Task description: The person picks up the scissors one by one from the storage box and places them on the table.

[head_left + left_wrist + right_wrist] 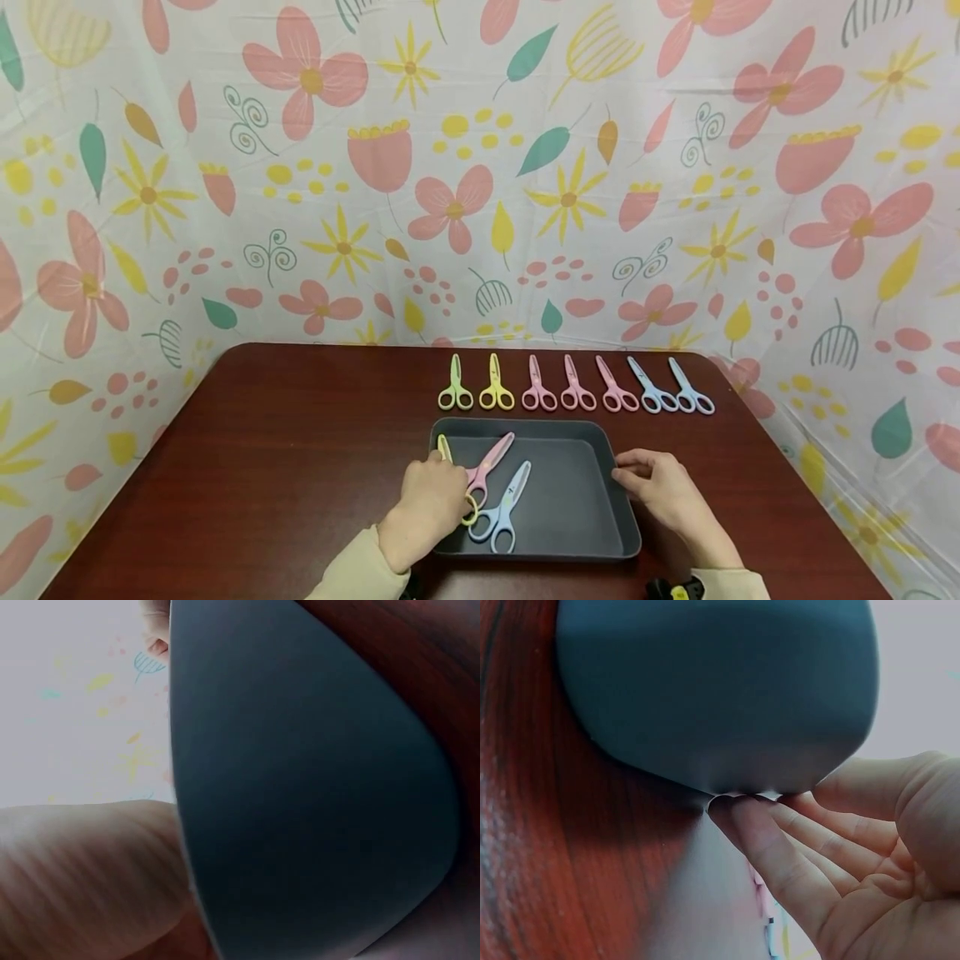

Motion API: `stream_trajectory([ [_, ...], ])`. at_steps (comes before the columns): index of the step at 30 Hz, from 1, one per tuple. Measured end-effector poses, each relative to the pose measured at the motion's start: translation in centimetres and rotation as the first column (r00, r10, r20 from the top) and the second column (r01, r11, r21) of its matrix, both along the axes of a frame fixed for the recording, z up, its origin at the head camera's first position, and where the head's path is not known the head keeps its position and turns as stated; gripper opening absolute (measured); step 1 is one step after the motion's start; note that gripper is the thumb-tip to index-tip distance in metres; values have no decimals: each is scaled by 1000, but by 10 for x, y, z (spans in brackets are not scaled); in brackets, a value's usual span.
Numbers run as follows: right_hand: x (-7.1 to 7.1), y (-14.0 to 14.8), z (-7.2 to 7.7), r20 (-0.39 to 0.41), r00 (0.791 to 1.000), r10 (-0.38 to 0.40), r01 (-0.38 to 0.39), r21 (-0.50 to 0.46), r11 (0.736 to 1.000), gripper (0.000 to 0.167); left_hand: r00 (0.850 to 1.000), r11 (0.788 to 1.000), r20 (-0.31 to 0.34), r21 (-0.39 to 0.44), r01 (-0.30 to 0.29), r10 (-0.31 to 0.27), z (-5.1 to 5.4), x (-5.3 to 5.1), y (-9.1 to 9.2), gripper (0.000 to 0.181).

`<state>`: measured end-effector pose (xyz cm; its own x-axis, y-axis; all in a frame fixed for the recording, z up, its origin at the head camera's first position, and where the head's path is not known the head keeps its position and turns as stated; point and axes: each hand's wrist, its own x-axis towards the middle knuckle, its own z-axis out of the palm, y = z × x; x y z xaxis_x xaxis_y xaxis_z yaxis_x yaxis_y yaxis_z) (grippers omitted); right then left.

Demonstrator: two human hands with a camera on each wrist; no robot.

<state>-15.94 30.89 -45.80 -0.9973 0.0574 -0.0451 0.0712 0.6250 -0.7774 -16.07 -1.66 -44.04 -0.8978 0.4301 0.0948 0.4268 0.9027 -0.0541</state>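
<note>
In the head view my left hand lies over the left part of a dark grey tray. It holds yellow scissors; their blade tip and a handle loop show, while my fingertips are hidden. Pink scissors and light blue scissors lie beside it in the tray. My right hand touches the tray's right side, fingers fairly straight. The right wrist view shows its fingertips against the tray's outer wall. The left wrist view has the tray wall beside my left hand.
Behind the tray stands a row of scissors on the brown table: green scissors, yellow scissors, several pink scissors and two light blue scissors. A flower-patterned curtain hangs around the table's back and sides.
</note>
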Motion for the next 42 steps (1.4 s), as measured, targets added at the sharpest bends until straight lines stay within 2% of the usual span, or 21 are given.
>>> stream_trajectory([
  [11,0,0,1,13,1000,-4,4,-12,1000,20,1000,999,3,-33,15,-15,-1,0,2,31],
  [19,0,0,0,3,1000,-2,2,-15,1000,20,999,999,28,-22,42,-41,0,4,7,12],
  [26,0,0,0,5,1000,-2,2,-11,1000,20,999,999,7,-32,35,-35,-3,4,7,11],
  [29,0,1,0,8,1000,-2,2,-13,1000,20,999,999,1,-19,47,-47,-3,3,6,13],
  [36,-1,1,0,6,1000,5,-5,-16,1000,20,994,992,-31,68,108,-106,-2,1,3,26],
  [39,-1,1,0,7,1000,3,-3,-16,1000,20,992,989,-64,89,118,-113,-1,0,2,31],
  [42,-1,1,0,2,1000,4,-4,-16,1000,20,991,986,-71,115,122,-115,2,-1,1,35],
])
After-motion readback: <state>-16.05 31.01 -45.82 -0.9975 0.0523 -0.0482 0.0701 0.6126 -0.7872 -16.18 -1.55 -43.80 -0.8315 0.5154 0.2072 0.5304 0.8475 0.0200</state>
